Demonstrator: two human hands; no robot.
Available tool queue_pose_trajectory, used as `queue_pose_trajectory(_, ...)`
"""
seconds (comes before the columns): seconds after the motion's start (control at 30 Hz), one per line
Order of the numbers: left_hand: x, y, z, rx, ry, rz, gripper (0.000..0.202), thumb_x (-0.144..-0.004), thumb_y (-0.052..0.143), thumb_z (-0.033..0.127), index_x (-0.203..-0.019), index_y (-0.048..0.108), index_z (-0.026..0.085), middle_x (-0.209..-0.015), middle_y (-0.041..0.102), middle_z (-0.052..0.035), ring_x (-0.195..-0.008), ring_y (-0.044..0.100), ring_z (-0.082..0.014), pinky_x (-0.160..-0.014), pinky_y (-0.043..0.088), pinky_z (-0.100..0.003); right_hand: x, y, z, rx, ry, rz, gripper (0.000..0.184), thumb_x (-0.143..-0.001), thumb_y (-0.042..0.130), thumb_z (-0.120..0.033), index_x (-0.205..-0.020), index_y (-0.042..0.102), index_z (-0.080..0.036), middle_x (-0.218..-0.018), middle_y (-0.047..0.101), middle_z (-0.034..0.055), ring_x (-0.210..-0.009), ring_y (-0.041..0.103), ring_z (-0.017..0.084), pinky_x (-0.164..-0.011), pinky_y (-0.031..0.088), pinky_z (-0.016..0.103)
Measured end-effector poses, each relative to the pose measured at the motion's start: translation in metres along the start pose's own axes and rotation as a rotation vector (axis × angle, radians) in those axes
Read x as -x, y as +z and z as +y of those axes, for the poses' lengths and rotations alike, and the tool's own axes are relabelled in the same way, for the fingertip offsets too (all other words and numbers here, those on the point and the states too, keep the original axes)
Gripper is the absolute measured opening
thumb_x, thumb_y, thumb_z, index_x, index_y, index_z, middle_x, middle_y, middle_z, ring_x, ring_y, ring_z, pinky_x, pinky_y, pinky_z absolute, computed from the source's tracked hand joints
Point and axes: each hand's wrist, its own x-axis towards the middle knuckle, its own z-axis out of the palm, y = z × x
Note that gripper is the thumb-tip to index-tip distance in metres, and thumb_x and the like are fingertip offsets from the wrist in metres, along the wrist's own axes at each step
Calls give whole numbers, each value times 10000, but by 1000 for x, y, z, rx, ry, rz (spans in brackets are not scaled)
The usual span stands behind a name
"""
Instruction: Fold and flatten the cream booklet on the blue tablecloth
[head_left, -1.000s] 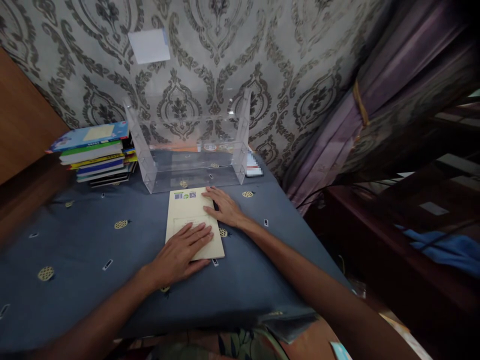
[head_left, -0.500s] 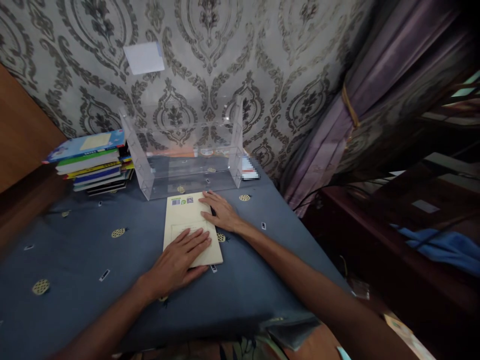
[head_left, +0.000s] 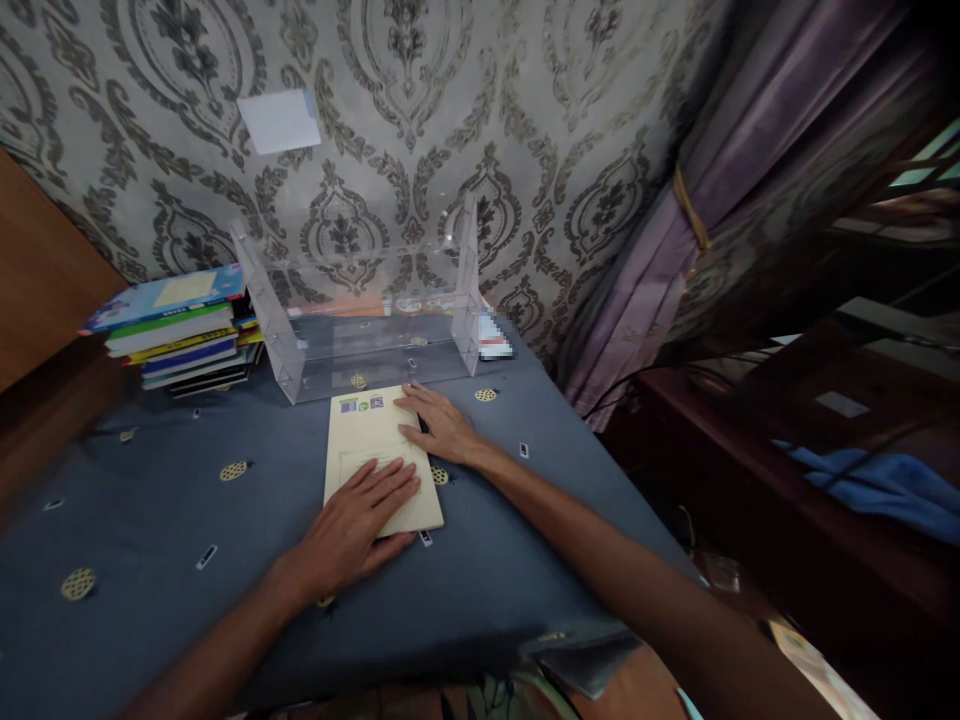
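Note:
A cream-coloured book (head_left: 369,440) lies flat on the blue tablecloth (head_left: 150,500), its back cover up with a barcode at the far end. My left hand (head_left: 352,525) rests flat on the book's near half, fingers stretched out. My right hand (head_left: 441,425) lies open on the book's far right edge, fingers spread. Just beyond the book stands a clear acrylic book rack (head_left: 367,300) with two upright side panels.
A stack of several colourful books (head_left: 180,330) sits at the back left beside the rack. Patterned wallpaper with a white note (head_left: 279,120) rises behind. A purple curtain (head_left: 675,220) hangs to the right, with dark wooden furniture and a blue cloth (head_left: 877,480) past the table's right edge.
Both hands stay flat on the book. Only the view has shifted slightly, so everything sits a little lower and further left.

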Motion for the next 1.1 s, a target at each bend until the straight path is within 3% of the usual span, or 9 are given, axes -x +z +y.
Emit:
queue_pose_trajectory(0.33,-2,-1,1,-76,30,5,563,-1018,446,420,-1522,312,205,-1523,470,-71,-1444,386,-203,-1187,349,-451,1,1,1,24,13,-32,486,-937,557,-358,-1388,532,-176,-1557,403,157,-1483,306,268,-1183,288,529)
queue_pose_trajectory(1.1,-2,-1,1,-68,23,-1,577,-1020,438,422,-1536,290,210,-1521,472,-85,-1442,390,-209,-1193,339,-461,0,2,0,26,14,-30,478,-940,551,-357,-1384,540,-182,-1546,426,148,-1473,329,259,-1190,281,517)
